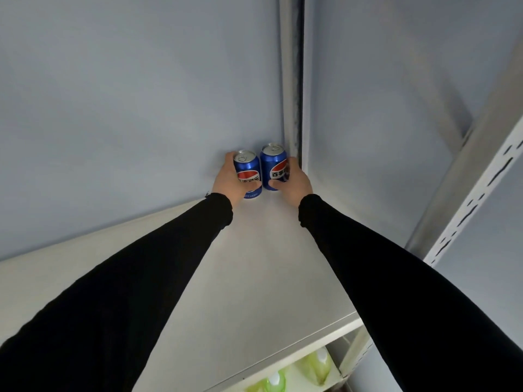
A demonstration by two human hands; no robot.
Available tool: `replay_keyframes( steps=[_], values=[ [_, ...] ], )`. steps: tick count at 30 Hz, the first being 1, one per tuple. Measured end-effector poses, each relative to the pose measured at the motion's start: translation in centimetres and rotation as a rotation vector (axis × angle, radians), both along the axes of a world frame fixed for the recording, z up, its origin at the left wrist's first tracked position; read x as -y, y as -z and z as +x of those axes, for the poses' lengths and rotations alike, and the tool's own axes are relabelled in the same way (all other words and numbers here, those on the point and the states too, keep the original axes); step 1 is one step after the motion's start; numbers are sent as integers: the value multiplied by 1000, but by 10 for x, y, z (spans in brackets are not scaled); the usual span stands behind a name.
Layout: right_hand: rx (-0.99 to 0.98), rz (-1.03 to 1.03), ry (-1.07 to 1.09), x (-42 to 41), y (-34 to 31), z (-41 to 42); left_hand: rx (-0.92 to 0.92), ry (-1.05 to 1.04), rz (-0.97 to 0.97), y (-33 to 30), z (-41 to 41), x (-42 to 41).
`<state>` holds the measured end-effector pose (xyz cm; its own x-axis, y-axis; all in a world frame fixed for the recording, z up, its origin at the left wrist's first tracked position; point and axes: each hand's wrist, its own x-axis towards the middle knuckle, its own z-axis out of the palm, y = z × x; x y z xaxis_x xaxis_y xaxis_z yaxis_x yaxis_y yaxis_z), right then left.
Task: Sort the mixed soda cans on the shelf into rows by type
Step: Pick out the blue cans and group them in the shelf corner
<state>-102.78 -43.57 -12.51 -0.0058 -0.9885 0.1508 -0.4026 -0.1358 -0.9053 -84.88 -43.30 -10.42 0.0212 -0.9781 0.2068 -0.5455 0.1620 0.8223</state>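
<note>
Shelf (254, 264): white, against blue-grey wall corner.
Left hand (229, 181): grips left can (247, 172).
Right hand (294, 181): grips right can (274, 168).
Cans: upright, side by side.

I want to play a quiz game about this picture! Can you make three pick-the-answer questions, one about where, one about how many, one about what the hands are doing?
1. Where do the cans stand?
A. at the shelf's front edge
B. in the back corner by the wall
C. on the floor

2. How many blue cans show?
A. one
B. two
C. four

3. What are the hands doing?
A. each grips a can
B. both hang idle
C. both press the wall

Answers: 1 B, the left can and right can stand upright where the shelf meets the wall. 2 B, only those two. 3 A, left hand and right hand each curl round one.
</note>
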Motion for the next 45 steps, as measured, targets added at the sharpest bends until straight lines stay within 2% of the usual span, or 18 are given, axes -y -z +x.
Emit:
replay_keyframes(
  steps=[4,8,10,16,21,30,37,45],
  values=[
    [67,21,74,-19,-2,-2,-26,32,69,-3,5,-17],
    [-10,-115,182,-58,-7,0,93,-61,103,-6,19,-56],
    [-89,-186,91,-78,-10,6,211,-72,82,-4,30,-81],
    [-519,-258,-272,-121,-22,49,547,-133,14,-12,72,-166],
    [-669,-337,-455,-167,-32,99,620,-270,38,-16,125,-239],
    [-566,-426,-644,-292,-32,217,681,-451,87,-21,232,-411],
    [-485,-402,-706,-406,-29,317,654,-559,107,-24,321,-548],
    [-289,-250,-718,-457,-37,403,550,-633,72,-30,403,-614]
  ],
)
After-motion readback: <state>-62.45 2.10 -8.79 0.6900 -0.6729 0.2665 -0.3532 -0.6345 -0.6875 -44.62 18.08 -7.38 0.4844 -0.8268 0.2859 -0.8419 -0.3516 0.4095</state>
